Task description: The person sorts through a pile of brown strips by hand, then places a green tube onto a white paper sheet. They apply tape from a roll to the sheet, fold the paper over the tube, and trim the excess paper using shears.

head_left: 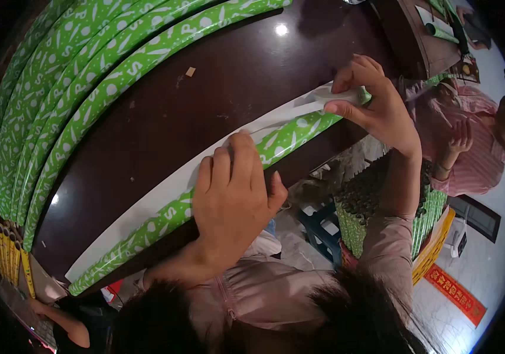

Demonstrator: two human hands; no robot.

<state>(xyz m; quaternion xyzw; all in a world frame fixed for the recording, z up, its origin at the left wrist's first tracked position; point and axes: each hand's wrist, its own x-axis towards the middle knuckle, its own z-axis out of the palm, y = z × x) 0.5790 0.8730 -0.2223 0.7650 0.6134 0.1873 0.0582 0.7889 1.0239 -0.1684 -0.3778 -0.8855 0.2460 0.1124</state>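
A long roll of green patterned paper (288, 141) with a white inner edge (164, 180) lies diagonally along the table's near side. My left hand (231, 183) rests on it near the middle, fingertips on the white edge and thumb held apart. At the roll's right end, my right hand (376, 100) holds a narrow white strip (299, 110) between thumb and fingers. The strip runs back along the white edge toward my left hand.
More green rolls (75, 88) curve across the dark table (146, 118) at the left. Upright rolls (350, 221) stand beside a dark green stool (320, 230). A person in a striped pink shirt (479, 159) is at the right; another person's arm (60, 318) shows at lower left.
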